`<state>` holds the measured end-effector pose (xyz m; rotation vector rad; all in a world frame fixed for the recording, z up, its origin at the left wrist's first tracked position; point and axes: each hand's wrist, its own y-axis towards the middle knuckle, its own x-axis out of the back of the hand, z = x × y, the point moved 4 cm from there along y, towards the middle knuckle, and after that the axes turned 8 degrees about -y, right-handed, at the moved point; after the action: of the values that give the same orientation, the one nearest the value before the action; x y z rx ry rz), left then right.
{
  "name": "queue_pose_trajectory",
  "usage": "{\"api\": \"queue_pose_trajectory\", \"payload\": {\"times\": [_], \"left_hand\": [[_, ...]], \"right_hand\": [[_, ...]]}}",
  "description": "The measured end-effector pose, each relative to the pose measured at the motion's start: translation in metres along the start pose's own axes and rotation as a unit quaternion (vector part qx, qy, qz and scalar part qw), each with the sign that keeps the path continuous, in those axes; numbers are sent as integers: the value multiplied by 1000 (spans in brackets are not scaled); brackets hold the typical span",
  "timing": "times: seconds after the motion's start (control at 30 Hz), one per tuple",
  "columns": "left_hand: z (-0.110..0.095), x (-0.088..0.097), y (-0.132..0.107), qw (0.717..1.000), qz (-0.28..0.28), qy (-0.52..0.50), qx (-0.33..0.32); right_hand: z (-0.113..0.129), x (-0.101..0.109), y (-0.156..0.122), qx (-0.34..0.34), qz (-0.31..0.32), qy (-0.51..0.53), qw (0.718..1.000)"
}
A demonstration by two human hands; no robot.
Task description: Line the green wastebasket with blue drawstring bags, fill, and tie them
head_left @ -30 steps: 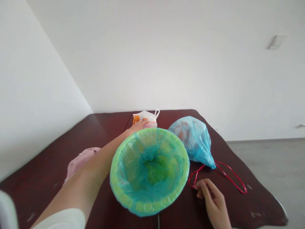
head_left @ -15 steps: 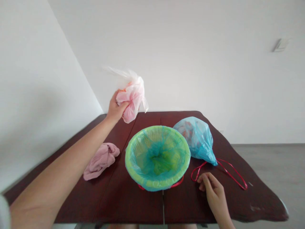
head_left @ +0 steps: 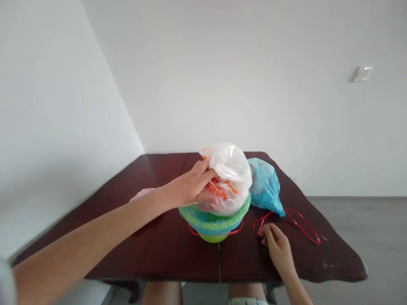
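Note:
My left hand (head_left: 190, 188) grips a bulging white plastic bag (head_left: 230, 178) with orange print, pressing it into the mouth of a round green basket (head_left: 214, 238). A blue liner (head_left: 210, 226) covers the basket's rim, and the white bag hides the inside. Red cords (head_left: 235, 232) show below the rim. My right hand (head_left: 276, 248) rests on the table with curled fingers, its fingertips at a red drawstring (head_left: 273, 218). I cannot tell if they pinch it. That drawstring runs from a tied blue plastic bag (head_left: 263, 188) with contents showing dimly through it.
The dark red-brown wooden table (head_left: 171, 254) has a seam down its middle and an irregular edge. A pink cloth (head_left: 141, 194) lies mostly behind my left forearm. White walls stand behind, a grey floor lies to the right, and a wall switch (head_left: 362, 74) is high up.
My left hand has brought the white bag down from the air into the basket's mouth. The basket now shows more of its side and underside. My right hand has barely moved.

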<state>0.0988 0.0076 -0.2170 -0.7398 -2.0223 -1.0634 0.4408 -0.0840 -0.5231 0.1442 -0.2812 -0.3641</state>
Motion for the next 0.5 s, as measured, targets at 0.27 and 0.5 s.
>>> {"api": "queue_pose_trajectory", "payload": {"times": [0.27,0.5], "left_hand": [[-20,39,-1,959,217,-32,177],[-28,11,17,987,145,19,62]], "right_hand": [[-4,-1,0,8,0,1,1000],[-6,0,1,12,-3,-10,1000]]}}
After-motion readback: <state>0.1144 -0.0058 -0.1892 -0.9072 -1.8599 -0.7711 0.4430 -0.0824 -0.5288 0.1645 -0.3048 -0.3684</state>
